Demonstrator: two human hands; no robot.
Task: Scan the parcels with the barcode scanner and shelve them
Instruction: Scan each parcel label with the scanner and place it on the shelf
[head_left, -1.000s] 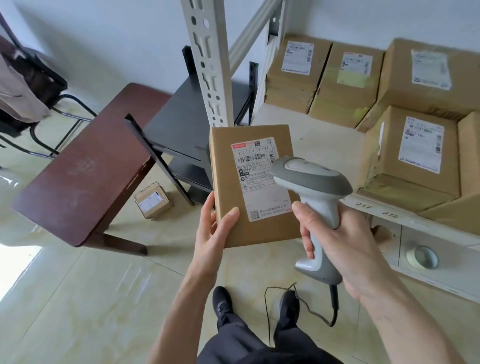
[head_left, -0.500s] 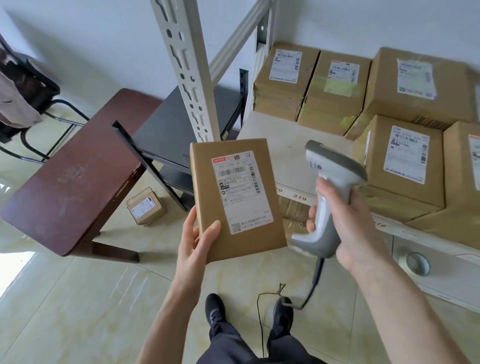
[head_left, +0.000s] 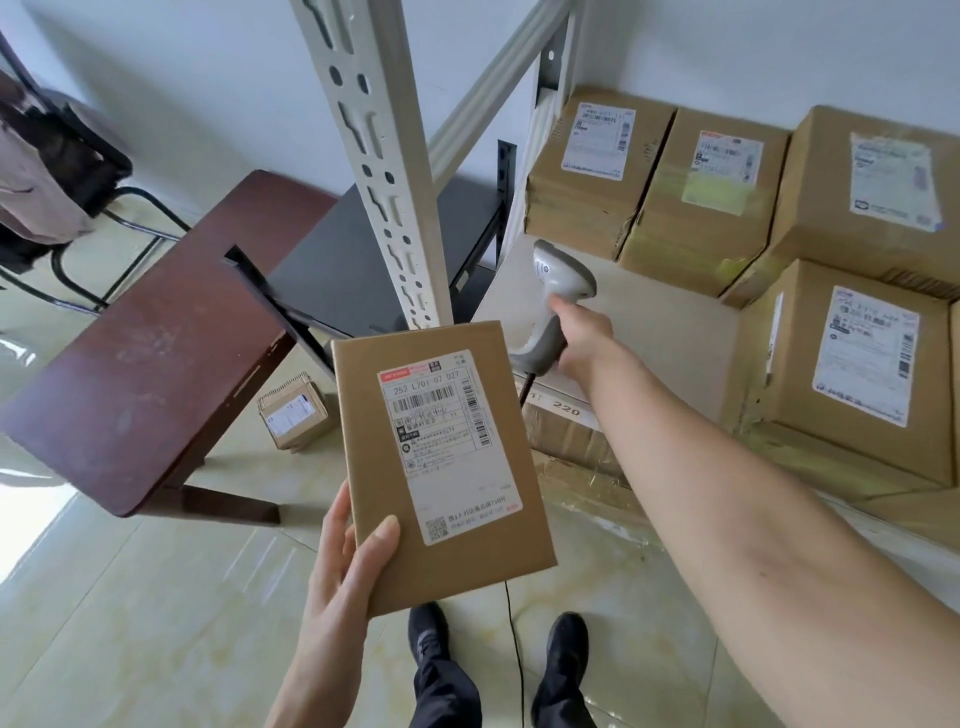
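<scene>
A flat parcel is held label-up in the left hand, over the floor. The scanner, gripped by the right hand, should be laid well back on the shelf, cord clear.

A small parcel storeroom or pickup depot. A slotted steel rack carries a shelf stacked with taped cardboard parcels, each bearing a printed shipping label, and the shelf's front edge has numbered slot tags. A handheld barcode scanner is in use. A worn brown desk, a chair, plain white walls and a glossy tiled floor with another parcel lying on it complete the room.
</scene>
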